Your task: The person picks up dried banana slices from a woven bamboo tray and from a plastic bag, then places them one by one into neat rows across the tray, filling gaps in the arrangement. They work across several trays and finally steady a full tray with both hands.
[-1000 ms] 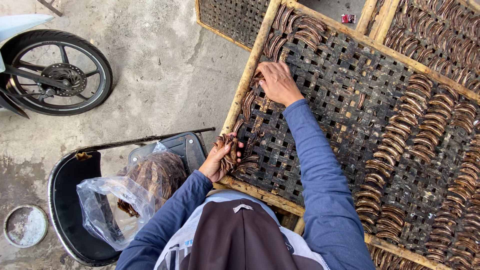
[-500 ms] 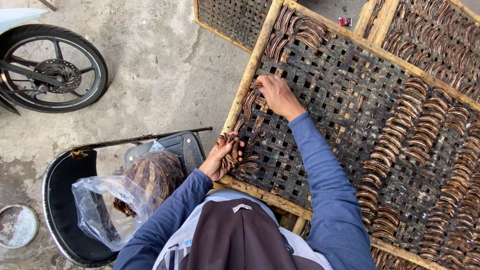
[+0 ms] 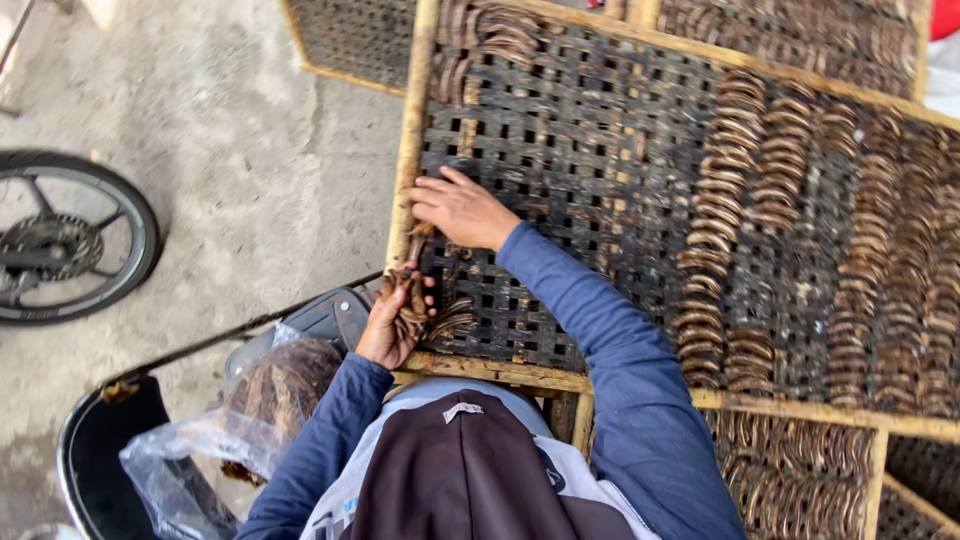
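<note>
Both hands nearer together, right hand [image 3: 455,208] drawn back toward left hand [image 3: 392,322]

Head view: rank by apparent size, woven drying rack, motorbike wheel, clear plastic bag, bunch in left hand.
1. Woven drying rack, fills most of the frame.
2. Motorbike wheel and clear plastic bag look alike; wheel is cropped and farther, so unranked.
3. Bunch of dark curved pieces in the left hand.

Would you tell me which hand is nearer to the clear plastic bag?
Left. The left hand, gripping a bundle of curved brown pieces, is just above the clear plastic bag; the right hand rests farther up the woven rack.
</note>
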### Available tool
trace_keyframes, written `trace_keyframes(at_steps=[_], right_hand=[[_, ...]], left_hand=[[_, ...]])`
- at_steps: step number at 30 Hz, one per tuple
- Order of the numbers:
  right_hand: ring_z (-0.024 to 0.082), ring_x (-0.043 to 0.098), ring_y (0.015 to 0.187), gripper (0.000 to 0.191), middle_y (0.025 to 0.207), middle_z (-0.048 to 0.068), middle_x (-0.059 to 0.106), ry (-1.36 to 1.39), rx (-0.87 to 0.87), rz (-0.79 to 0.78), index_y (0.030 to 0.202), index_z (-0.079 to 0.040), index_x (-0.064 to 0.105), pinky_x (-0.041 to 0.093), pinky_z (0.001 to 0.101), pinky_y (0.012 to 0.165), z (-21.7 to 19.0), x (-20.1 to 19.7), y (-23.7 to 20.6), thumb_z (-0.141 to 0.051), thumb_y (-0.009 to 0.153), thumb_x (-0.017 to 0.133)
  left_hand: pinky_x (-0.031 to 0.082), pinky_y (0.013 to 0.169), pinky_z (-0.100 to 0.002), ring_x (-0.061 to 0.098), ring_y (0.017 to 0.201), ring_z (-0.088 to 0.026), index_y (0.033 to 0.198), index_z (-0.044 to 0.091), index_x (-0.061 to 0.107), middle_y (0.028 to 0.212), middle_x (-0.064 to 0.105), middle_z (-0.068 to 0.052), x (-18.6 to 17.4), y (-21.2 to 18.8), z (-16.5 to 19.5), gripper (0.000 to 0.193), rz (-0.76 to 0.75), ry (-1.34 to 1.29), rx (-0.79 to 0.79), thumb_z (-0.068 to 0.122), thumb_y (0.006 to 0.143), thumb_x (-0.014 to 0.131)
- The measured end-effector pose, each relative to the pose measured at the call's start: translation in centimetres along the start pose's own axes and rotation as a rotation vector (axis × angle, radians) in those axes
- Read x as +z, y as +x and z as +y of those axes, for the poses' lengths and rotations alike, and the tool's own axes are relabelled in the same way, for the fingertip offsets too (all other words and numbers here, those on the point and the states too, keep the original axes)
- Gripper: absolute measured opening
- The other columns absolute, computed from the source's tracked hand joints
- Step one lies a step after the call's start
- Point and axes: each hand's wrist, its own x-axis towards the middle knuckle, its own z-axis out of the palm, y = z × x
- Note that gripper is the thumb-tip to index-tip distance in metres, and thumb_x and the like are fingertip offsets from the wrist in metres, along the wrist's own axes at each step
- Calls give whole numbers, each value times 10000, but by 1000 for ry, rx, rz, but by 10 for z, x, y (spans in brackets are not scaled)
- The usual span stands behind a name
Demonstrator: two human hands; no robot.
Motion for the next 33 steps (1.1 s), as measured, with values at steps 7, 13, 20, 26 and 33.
trace_keyframes(at_steps=[7,13,20,26,33], right_hand=[[293,597,1047,188,1062,101,639,-85,222,25,1133,-92,632,479,450,977,-13,1,-30,-96,948,599],[257,687,846,283,1035,104,625,654,625,201,1130,-33,560,554,437,784,-63,-26,-57,-214,959,695],[306,645,871,426,1038,133,602,2,506,415,1242,0,581,552,439,803,-141,-50,-75,-291,940,659],[235,693,991,371,1250,147,650,655,578,300,1390,-32,588,588,351,865,-114,-76,-132,-185,1052,603],[258,668,1040,307,1177,128,702,292,880,363,1284,-62,666,555,406,922,64,-125,-261,-142,989,649]], left_hand=[[577,898,-369,653,1044,-215,1518,116,451,1304,633,-125,8,-3,-4,558,21,53,13,247,1020,666],[552,1005,-404,623,1201,-230,1491,154,451,1340,629,-75,25,13,-3,584,43,98,58,334,983,676],[523,1108,-391,614,1310,-237,1474,130,511,1464,605,-102,38,62,-35,581,22,16,-124,416,989,652],[560,992,-390,649,1207,-213,1461,170,542,1379,632,-69,28,70,-44,498,101,84,-205,289,995,671],[551,777,-310,621,920,-156,1314,208,584,1182,665,-19,30,82,-42,388,99,109,-246,187,943,695]])
